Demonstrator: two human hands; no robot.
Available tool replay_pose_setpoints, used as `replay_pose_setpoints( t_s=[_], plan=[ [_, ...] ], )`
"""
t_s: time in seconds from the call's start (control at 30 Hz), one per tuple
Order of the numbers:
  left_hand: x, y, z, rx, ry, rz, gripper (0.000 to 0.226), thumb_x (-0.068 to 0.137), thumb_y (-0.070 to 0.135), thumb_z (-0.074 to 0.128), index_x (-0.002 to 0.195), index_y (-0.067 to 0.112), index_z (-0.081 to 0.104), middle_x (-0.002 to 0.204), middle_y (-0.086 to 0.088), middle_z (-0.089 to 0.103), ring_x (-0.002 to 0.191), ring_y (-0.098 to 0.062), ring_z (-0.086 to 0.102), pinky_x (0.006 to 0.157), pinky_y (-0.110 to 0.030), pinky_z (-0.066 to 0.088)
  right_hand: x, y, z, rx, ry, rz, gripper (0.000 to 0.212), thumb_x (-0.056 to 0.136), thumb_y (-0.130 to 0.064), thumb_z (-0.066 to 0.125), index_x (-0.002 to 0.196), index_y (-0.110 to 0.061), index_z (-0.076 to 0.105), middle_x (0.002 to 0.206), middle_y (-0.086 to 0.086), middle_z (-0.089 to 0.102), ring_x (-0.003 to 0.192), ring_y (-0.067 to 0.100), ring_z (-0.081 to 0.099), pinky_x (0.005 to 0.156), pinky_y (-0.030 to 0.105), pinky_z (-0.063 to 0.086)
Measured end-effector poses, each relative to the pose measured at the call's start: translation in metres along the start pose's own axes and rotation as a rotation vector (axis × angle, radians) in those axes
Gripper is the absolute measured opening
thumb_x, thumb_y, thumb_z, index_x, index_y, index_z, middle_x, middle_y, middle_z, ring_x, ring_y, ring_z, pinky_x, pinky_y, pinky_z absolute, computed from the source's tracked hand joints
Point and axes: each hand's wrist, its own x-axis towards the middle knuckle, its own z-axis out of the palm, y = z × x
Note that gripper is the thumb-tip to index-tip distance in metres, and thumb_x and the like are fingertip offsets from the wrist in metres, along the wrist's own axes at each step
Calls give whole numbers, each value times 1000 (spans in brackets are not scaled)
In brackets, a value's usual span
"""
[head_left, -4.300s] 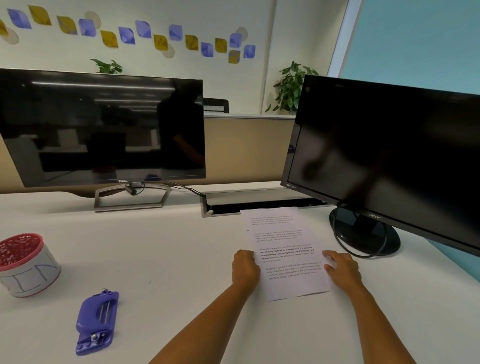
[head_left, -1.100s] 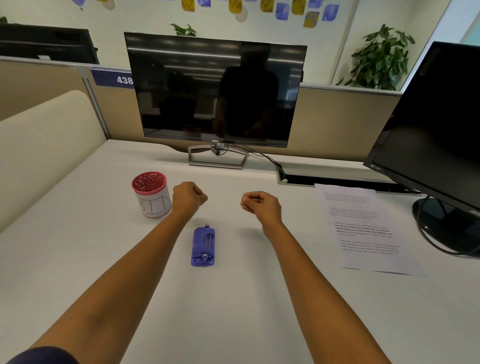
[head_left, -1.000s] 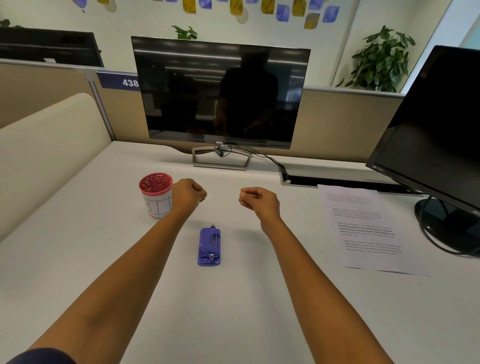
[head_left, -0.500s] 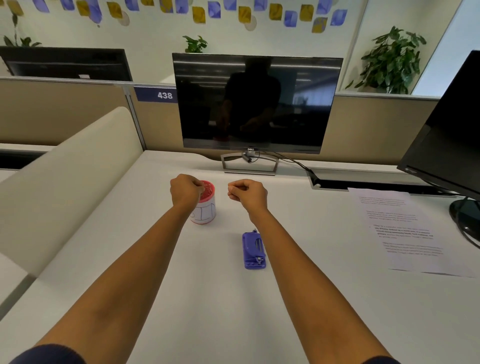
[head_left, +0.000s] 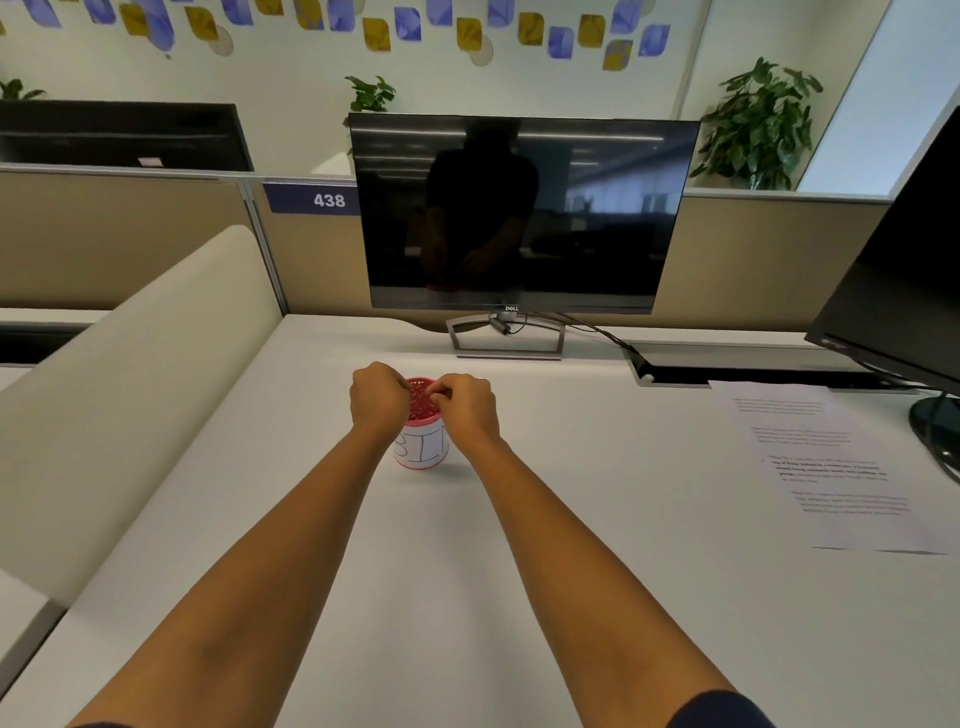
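Head view: pink cup (head_left: 422, 453), white label lettered BIN, red speckled top. Over its rim the left hand (head_left: 378, 399) and right hand (head_left: 466, 409) curl tight; whether they pinch anything, I cannot tell.

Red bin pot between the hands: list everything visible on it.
The bin pot is small, round, upright on the white desk before the Dell monitor. Pink-red rim and base, plastic by its look; white band hand-lettered BIN; red speckled contents at the mouth. The left hand and right hand, fingers curled, flank its rim; contact unclear.
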Motion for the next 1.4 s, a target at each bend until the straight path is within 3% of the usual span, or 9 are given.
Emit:
replay_pose_setpoints(
  t_s=[0.23,0.43,0.63,0.93,1.17,1.3,1.4],
  plan=[
    [3,0,4,41,-21,60,27,91,13,54,109,-3,67,108,-22,68,98,-33,65,83,-33,52,-2,2,8,-71,-15,7,28,96,-21,50,116,-9,66,120,14,65,111,31,62,91,32,50],
    [2,-5,8,35,19,101,24,89,14,58,105,-1,68,104,-21,69,93,-31,66,81,-31,52,2,2,2,-116,-5,-46,22,92,-16,59,110,-7,67,115,13,68,107,28,64,94,34,51],
    [-2,-10,10,32,64,139,27,91,14,54,111,2,66,113,-19,68,100,-31,65,87,-35,52,3,9,-7,-104,28,-40,25,93,-20,58,114,-8,63,117,12,67,106,24,63,93,32,51],
    [-10,-10,14,141,3,191,33,94,16,47,122,6,61,123,-18,63,110,-32,60,91,-39,51,-6,40,-49,-24,94,-25,25,94,-15,56,116,-6,62,118,13,66,106,24,63,93,29,51],
    [-9,-7,13,123,49,207,28,90,12,54,116,6,64,117,-18,65,107,-32,60,88,-39,52,-16,66,-83,-8,178,-33,23,94,-15,56,113,-5,64,114,14,67,102,24,64,87,26,51],
    [-15,-5,16,205,90,253,32,89,22,56,115,5,64,115,-16,67,104,-30,60,87,-37,51,-24,85,-102,-43,211,-40,22,95,-16,55,111,-5,64,112,13,67,100,23,64,84,24,51],
    [-22,0,17,230,121,253,37,92,27,52,122,7,60,126,-15,62,113,-30,57,95,-39,47,-33,96,-120,-63,219,-37,21,94,-16,55,110,-5,64,111,13,67,98,22,63,80,20,47]
  ],
)
